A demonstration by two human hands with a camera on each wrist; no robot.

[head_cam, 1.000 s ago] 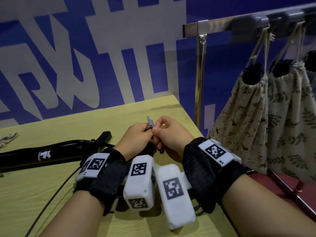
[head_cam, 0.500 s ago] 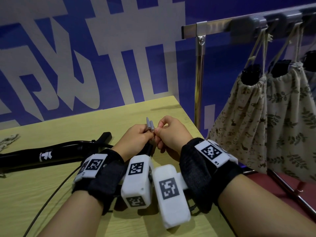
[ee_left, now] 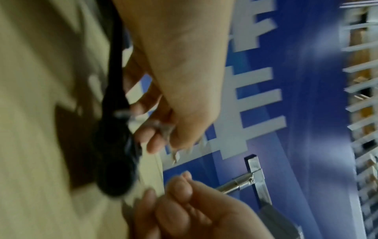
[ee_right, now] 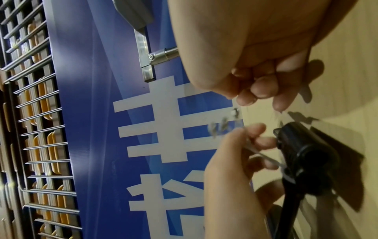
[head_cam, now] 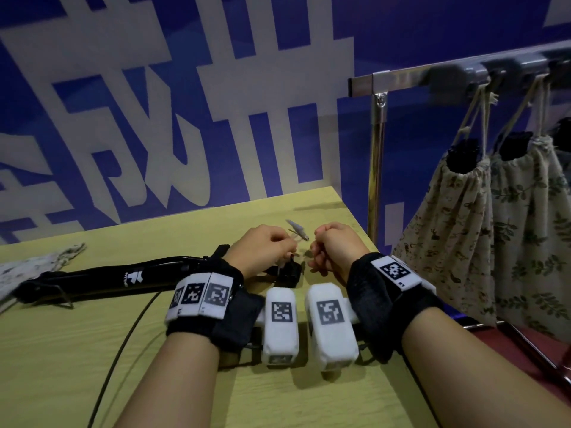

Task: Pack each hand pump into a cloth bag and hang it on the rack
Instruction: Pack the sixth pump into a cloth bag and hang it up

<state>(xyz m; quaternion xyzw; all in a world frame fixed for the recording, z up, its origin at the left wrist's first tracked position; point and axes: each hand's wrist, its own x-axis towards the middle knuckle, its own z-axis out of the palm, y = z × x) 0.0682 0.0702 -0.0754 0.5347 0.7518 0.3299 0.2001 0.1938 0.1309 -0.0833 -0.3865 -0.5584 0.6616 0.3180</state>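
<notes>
Pinching small needle adapters [head_cam: 297,233]: left hand [head_cam: 265,250]; pump [head_cam: 102,278] logo unreadable.

Head view down, wrists close

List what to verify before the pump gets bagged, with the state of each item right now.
1. Hand pump reachable: ok, it lies on the table beside the left hand.
2. Spare cloth bag available: ok, it lies at the table's left edge.
3. Left hand free: not ok, it pinches a small clear packet of grey fittings.
4. Right hand free: cannot tell, its fingers are curled and what they hold is unclear.
5. Free hook on the rack: cannot tell, blurred; two filled bags hang there.
</notes>
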